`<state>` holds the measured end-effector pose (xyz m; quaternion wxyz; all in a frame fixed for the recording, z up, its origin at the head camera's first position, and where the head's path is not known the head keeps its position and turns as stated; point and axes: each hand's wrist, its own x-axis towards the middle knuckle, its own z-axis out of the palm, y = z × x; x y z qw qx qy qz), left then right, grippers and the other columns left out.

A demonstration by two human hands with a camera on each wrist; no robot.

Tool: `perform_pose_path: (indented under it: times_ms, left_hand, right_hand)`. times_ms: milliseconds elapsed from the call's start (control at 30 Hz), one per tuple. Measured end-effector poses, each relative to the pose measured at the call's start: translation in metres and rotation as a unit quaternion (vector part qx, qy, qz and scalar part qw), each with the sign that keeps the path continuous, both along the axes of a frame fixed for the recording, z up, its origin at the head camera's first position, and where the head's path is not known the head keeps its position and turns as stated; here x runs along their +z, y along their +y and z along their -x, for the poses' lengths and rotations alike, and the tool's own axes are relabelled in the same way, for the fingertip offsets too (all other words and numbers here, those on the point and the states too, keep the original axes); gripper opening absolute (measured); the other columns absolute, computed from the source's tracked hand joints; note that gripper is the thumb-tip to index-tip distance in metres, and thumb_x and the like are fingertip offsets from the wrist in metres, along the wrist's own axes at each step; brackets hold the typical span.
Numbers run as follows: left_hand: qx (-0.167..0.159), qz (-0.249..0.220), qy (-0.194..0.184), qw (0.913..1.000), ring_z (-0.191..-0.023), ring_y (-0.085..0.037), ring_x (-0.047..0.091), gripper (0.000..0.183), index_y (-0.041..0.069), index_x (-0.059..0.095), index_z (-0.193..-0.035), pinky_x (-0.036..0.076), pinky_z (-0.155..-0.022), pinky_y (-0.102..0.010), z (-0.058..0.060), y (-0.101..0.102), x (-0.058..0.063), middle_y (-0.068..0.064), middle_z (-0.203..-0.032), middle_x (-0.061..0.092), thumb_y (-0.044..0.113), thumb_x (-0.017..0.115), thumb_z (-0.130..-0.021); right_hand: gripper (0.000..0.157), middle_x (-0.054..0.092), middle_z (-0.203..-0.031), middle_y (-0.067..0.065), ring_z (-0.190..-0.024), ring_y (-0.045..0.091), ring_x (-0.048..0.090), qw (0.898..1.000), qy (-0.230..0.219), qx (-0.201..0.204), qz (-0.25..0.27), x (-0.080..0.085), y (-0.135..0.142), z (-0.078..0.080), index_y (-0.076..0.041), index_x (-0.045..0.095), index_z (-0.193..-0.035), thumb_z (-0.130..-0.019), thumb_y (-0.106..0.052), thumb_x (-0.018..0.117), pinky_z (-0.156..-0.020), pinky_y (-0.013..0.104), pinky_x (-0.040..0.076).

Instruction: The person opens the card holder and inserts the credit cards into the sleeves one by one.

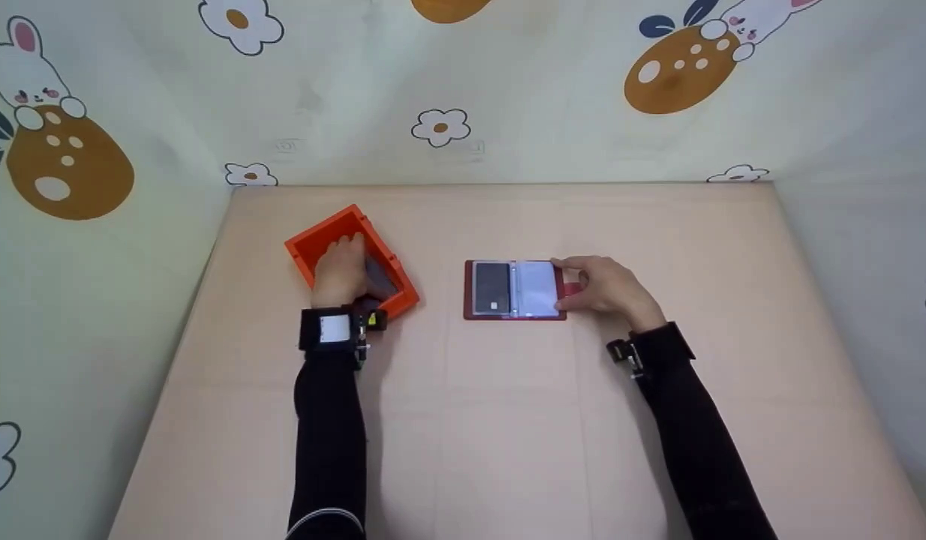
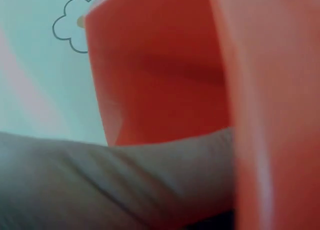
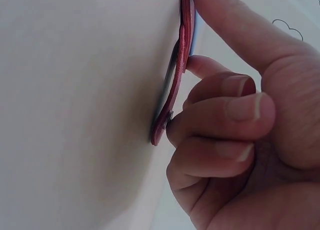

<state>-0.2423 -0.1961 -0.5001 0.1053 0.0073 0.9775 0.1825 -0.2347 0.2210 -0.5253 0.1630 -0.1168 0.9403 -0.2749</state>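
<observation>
An orange open-topped box [image 1: 394, 264] sits askew at the left of the table. My left hand [image 1: 340, 271] reaches down into it, also filling the lower part of the left wrist view, fingertips hidden. Beside that hand inside the box lies a dark grey flat thing [image 1: 379, 277]. A dark red card holder [image 1: 469, 291] lies spread open at the middle, with a dark card [image 1: 492, 289] in its left clear sleeve and a pale right sleeve [image 1: 536, 289]. My right hand [image 1: 607, 289] holds its right edge between thumb and forefinger, other fingers curled by the red strap [image 3: 172, 87].
The pale tabletop [image 1: 508, 420] carries the box and the card holder. Printed cloth walls [image 1: 343, 97] with flowers and rabbits rise at the back and sides. The orange box wall [image 2: 280, 110] stands close against the left wrist camera.
</observation>
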Motion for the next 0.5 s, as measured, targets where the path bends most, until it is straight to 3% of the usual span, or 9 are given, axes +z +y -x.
perform_pose_path:
  times_ms: [200,267,367,500]
  left_hand:
    - [0.015,-0.119,0.011,0.9927,-0.107,-0.034,0.056,0.042,0.001,0.062,-0.115,0.05,-0.1,-0.049,0.0,-0.008,0.007,-0.018,-0.113,0.066,0.009,0.087,-0.082]
    - [0.012,-0.138,0.022,0.9901,-0.105,-0.032,0.058,0.029,0.002,0.065,-0.111,0.051,-0.099,-0.048,-0.001,-0.012,0.011,-0.016,-0.111,0.069,0.007,0.083,-0.087]
    - [0.009,-0.133,0.042,0.9902,-0.101,-0.031,0.062,0.017,0.003,0.07,-0.109,0.053,-0.097,-0.047,-0.001,-0.017,0.015,-0.015,-0.11,0.072,0.011,0.076,-0.095]
    - [0.024,-0.119,0.048,0.9914,-0.095,-0.03,0.061,0.018,0.005,0.071,-0.109,0.053,-0.091,-0.043,-0.001,-0.02,0.018,-0.014,-0.103,0.07,0.021,0.068,-0.102]
  right_hand:
    - [0.079,0.047,-0.078,0.003,-0.086,0.025,0.05,1.0,0.006,0.0,0.003,0.0,0.0,0.0,-0.019,0.061,-0.146,-0.074,-0.03,0.092,-0.074,0.035,0.038]
    - [0.079,0.047,-0.078,0.003,-0.086,0.025,0.05,1.0,0.007,0.0,0.002,0.0,0.0,0.0,-0.019,0.061,-0.146,-0.074,-0.03,0.092,-0.074,0.035,0.038]
    - [0.079,0.047,-0.078,0.002,-0.084,0.024,0.049,1.0,0.005,-0.001,0.001,-0.001,0.0,0.0,-0.02,0.061,-0.146,-0.074,-0.03,0.092,-0.073,0.034,0.037]
    - [0.079,0.047,-0.077,0.002,-0.081,0.023,0.049,1.0,0.007,0.0,0.005,-0.001,0.0,0.001,-0.019,0.061,-0.146,-0.074,-0.029,0.092,-0.071,0.034,0.037]
